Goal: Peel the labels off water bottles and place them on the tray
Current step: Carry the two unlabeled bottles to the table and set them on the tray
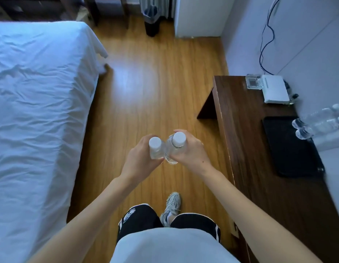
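Note:
I hold two clear water bottles with white caps upright over the wooden floor, side by side and touching. My left hand (139, 158) grips the left bottle (155, 149). My right hand (191, 150) grips the right bottle (176, 147). No label shows on either one from above. A black tray (286, 149) lies on the dark wooden desk (246, 149) to my right. Several clear bottles (316, 124) lie at the tray's far right edge, blurred.
A bed with white sheets (37, 103) fills the left side. On the desk's far end sit a white router (275, 89) and a clear glass ashtray (254, 81). A dark bin (151, 19) stands at the far end of the floor. Cables (265, 38) hang on the wall.

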